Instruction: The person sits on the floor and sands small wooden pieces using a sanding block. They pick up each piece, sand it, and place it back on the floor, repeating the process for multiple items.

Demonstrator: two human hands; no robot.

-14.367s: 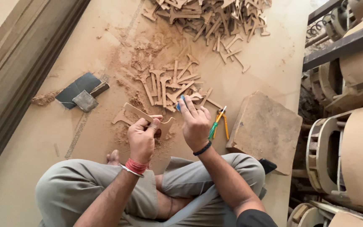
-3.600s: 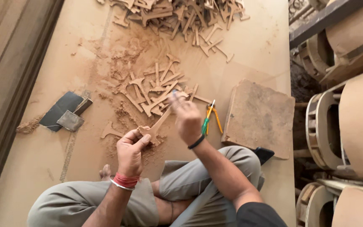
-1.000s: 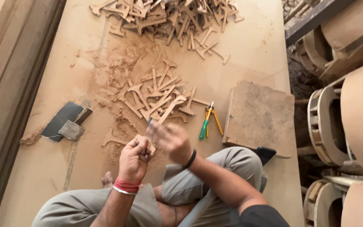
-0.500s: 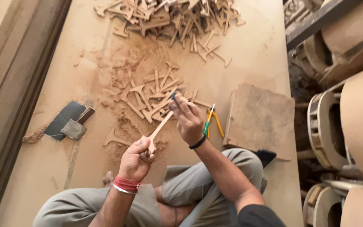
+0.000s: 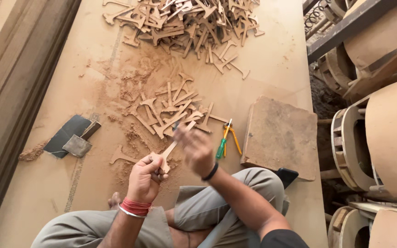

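Note:
I sit cross-legged on a brown board floor. My left hand [image 5: 144, 178], with a red band at the wrist, grips one end of a flat wooden cut-out piece [image 5: 170, 149] that points up and to the right. My right hand [image 5: 197, 148] is blurred with motion at the far end of that piece, its fingers closed on something small and dark that I cannot make out. Just beyond both hands lies a small pile of similar wooden pieces [image 5: 173, 105] in sawdust.
A large heap of wooden cut-outs [image 5: 184, 23] lies at the far edge. Green and yellow hand tools [image 5: 226, 140] lie beside a square board [image 5: 281, 135] on my right. Dark sandpaper with a small block [image 5: 72, 137] lies on my left. Curved wooden frames [image 5: 377, 138] stack at the right.
My right hand has slid down along the wooden piece toward my left hand and is blurred. My left hand keeps its grip, with the piece still angled up to the right.

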